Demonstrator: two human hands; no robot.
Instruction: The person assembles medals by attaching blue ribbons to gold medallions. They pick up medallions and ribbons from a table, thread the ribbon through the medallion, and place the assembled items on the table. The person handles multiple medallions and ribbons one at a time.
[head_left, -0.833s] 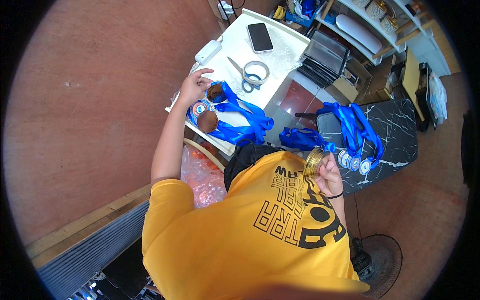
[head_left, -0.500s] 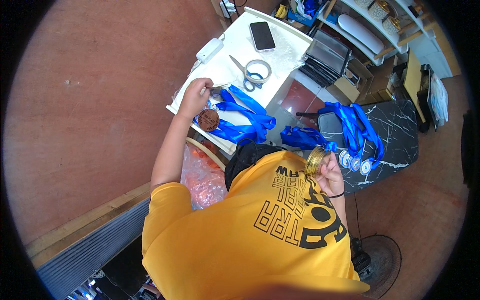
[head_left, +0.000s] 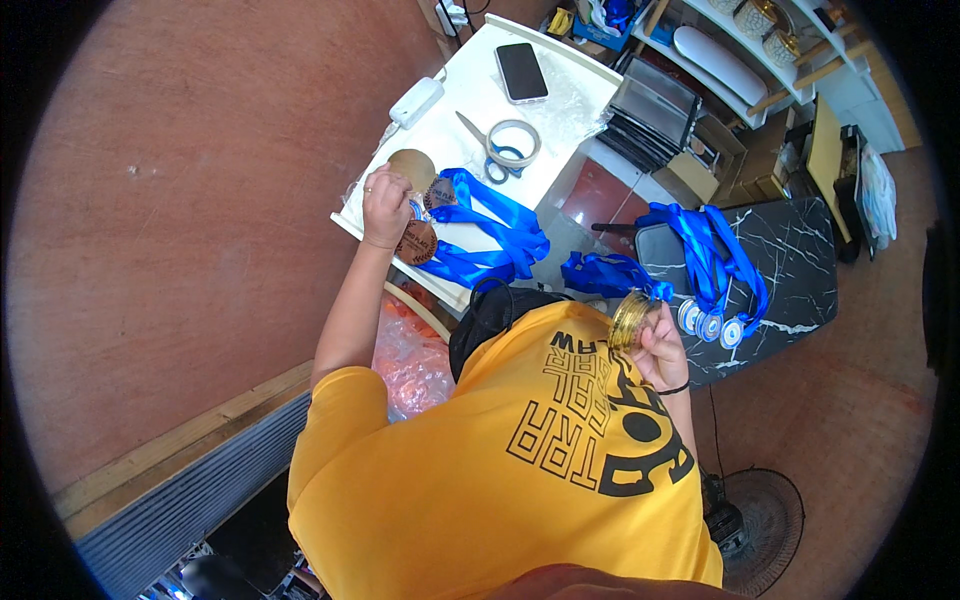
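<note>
At the left end of the white table, my left hand (head_left: pixel 386 212) pinches the edge of a round gold medal (head_left: pixel 412 168), its plain side showing. Just beside that hand lie bronze-coloured medals (head_left: pixel 416 243), with blue ribbons (head_left: pixel 492 225) spread across the table to their right. Low on the right, in front of the yellow shirt, my right hand (head_left: pixel 660 352) is closed around a stack of gold medals (head_left: pixel 631 320). Their blue ribbons (head_left: pixel 603 275) hang bunched beyond the stack. Part of the right-hand fingers is hidden behind the medals.
Scissors (head_left: pixel 490 150), a tape roll (head_left: pixel 514 143), a phone (head_left: pixel 522 73) and a white adapter (head_left: pixel 416 102) lie on the white table (head_left: pixel 475 60). On the black marbled stool (head_left: pixel 795 270) rest more ribboned medals (head_left: pixel 709 327). A fan (head_left: pixel 762 530) stands at lower right.
My left hand has come down and slightly towards me, and a gold medal now shows flat at its fingertips. My right hand keeps its stack in the same place.
</note>
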